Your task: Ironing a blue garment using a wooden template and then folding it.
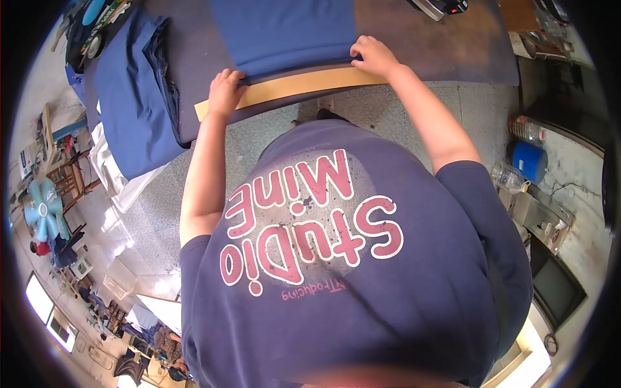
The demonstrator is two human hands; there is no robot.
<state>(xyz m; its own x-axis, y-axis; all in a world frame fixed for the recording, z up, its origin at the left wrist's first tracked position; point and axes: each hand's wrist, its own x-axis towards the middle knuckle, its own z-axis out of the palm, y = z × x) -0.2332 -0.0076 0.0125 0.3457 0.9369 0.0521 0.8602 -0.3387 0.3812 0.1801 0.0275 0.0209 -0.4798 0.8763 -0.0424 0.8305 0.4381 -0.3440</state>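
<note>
A piece of blue cloth (pixel 284 33) lies flat on the dark-covered table, its near edge toward me. My left hand (pixel 226 89) has its fingers closed at the left corner of that edge. At the right corner, my right hand (pixel 375 55) pinches the cloth between thumb and fingers. Along the table's near edge, just in front of the cloth, lies a long flat yellowish strip (pixel 304 85). Its left end passes under my left hand and its right end reaches below my right wrist. The fingertips of both hands are partly hidden.
More blue cloth (pixel 132 97) hangs over the table's left side. What looks like an iron (pixel 437 8) stands at the far right of the table (pixel 446 52). A blue fan (pixel 44 210) is at the left, plastic bottles (pixel 508 178) and a blue container (pixel 529 161) at the right.
</note>
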